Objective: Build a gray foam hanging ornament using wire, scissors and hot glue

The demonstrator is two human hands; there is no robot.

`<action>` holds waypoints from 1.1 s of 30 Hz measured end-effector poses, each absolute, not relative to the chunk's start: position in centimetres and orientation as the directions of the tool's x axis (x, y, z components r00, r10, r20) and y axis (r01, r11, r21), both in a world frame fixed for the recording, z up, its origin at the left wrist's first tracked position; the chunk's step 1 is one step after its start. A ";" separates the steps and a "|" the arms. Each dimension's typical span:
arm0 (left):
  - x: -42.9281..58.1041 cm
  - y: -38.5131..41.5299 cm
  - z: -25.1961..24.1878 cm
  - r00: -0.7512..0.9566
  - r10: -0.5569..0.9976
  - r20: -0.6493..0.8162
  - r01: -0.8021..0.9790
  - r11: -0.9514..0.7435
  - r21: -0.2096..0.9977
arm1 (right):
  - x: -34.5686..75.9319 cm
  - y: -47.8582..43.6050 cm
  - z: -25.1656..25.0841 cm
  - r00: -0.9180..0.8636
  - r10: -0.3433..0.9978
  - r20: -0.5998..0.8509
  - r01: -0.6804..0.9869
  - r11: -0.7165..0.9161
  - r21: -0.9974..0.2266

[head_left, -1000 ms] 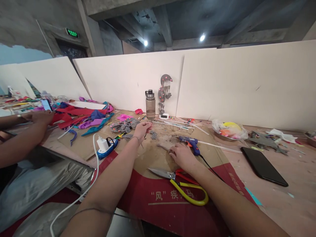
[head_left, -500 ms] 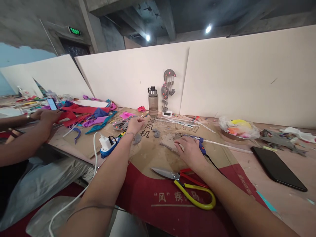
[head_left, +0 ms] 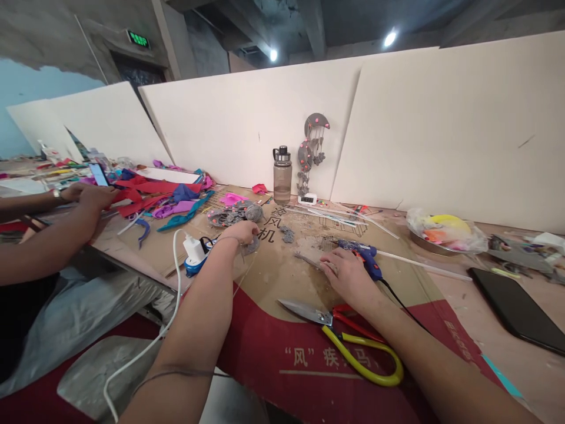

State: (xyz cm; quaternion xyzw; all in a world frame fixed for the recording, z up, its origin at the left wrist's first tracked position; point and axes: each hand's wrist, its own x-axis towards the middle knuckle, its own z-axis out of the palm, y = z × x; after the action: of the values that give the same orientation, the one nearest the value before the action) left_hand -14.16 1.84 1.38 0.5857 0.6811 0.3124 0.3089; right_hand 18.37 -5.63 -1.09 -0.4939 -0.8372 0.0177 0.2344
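Left hand [head_left: 242, 232] curls, its fingertips pinching a grey felt piece [head_left: 253, 246] against the cardboard [head_left: 273, 277] on the tabletop. Right hand [head_left: 348, 275] lies flat, fingers spread, pressing a thin grey strip [head_left: 306, 259] whose long axis points leftward past its fingertips. A blue glue gun [head_left: 368, 259] lies just beyond that hand, and scissors [head_left: 309, 310] lie nearer the person.

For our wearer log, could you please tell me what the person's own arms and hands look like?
Both arms are bare, no sleeves in view. The left hand and right hand are ungloved. A thin wrist band circles the left wrist; a thin dark loop circles the left forearm near the elbow. The right arm shows no watch or band.
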 end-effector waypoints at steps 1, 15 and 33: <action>-14.3 1.9 1.4 -0.106 0.993 -0.057 0.628 0.111 0.771 | 18.4 -5.6 -1.2 -0.405 0.834 0.374 0.814 0.516 -0.268; -12.4 -1.1 5.7 0.145 0.984 0.109 0.727 -0.180 0.662 | 18.7 -5.2 -1.3 -0.428 0.804 0.414 0.716 0.581 -0.388; -5.7 -2.9 5.5 0.699 0.640 0.319 -0.069 -0.384 0.921 | 15.9 -6.8 1.4 -0.416 0.909 -0.024 -0.257 -0.142 -0.956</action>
State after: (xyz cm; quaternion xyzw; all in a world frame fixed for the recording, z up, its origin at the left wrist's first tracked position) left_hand -5.73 -2.92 5.48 0.7596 0.1881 0.3393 0.5220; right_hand 15.92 -6.76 1.36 -0.3291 -0.4953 0.6804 0.4284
